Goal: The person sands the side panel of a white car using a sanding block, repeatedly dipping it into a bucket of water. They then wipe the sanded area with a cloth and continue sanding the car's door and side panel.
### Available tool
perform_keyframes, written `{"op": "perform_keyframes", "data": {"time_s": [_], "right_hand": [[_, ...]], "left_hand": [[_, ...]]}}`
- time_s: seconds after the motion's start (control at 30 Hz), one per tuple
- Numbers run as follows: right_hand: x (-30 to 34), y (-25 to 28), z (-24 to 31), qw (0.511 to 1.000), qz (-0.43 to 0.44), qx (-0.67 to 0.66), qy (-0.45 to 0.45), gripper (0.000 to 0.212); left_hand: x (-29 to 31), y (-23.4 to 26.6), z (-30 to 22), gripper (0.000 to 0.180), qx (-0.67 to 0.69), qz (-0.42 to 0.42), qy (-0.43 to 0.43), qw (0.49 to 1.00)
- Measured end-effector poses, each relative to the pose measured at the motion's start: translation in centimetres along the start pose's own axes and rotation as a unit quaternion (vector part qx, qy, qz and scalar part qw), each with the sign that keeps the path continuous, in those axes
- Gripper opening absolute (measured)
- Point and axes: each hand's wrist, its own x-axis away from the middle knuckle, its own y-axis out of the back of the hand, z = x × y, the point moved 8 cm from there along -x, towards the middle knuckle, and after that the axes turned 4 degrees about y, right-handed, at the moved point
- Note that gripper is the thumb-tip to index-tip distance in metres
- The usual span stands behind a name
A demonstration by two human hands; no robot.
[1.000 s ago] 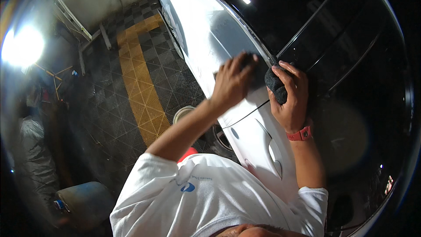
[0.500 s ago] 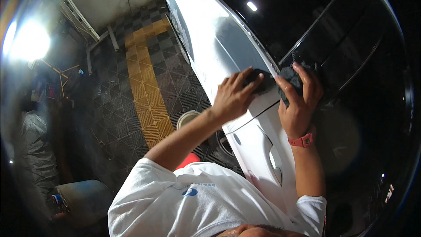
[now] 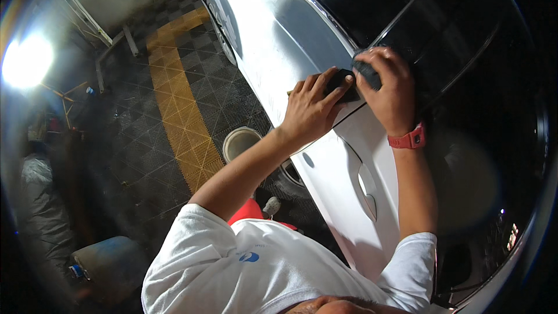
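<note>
My left hand (image 3: 309, 103) lies against the side of a white car (image 3: 334, 166), its fingers closed on a dark, block-like pad (image 3: 342, 86) pressed to the panel just past the door seam. Beside it, at the base of the dark windows, my right hand (image 3: 392, 87) grips a bunched dark grey cloth (image 3: 367, 74). The cloth is partly hidden behind the fingers, which are slightly blurred. The two hands are close together, with the pad and cloth nearly touching. A red watch (image 3: 408, 138) is on my right wrist.
A door handle (image 3: 366, 189) sits nearer to me on the car's side. On the left, a round pale-rimmed bucket or stool (image 3: 241, 142) stands on dark floor tiles with a yellow strip (image 3: 177, 99). A bright lamp (image 3: 28, 61) and a bluish drum-shaped container (image 3: 110, 267) are farther left.
The whole view has shifted a little. My right hand has moved forward and closer to the left with the cloth. My left hand keeps nearly the same spot on the panel.
</note>
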Motion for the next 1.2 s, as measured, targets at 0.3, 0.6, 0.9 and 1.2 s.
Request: {"op": "perform_keyframes", "data": {"time_s": [0.3,0.6,0.9,1.2], "right_hand": [[-11.5,-5.4,-2.9,0.965,0.133,0.223,0.031,0.034],[-10.8,3.5,-3.0,0.910,0.208,0.338,0.121,0.088],[-8.4,4.4,-3.8,0.955,0.147,0.238,0.102,0.079],[-6.4,3.4,-4.4,0.965,0.113,0.225,0.075,0.074]], "left_hand": [[-3.0,-1.1,2.0,0.058,0.014,-0.045,0.034,0.998],[-9.8,1.3,12.6,0.058,-0.044,-0.115,0.145,0.982],[-10.4,1.5,14.9,0.055,-0.063,-0.099,0.119,0.986],[-3.3,-0.3,1.8,0.053,-0.031,0.025,-0.063,0.997]]}}
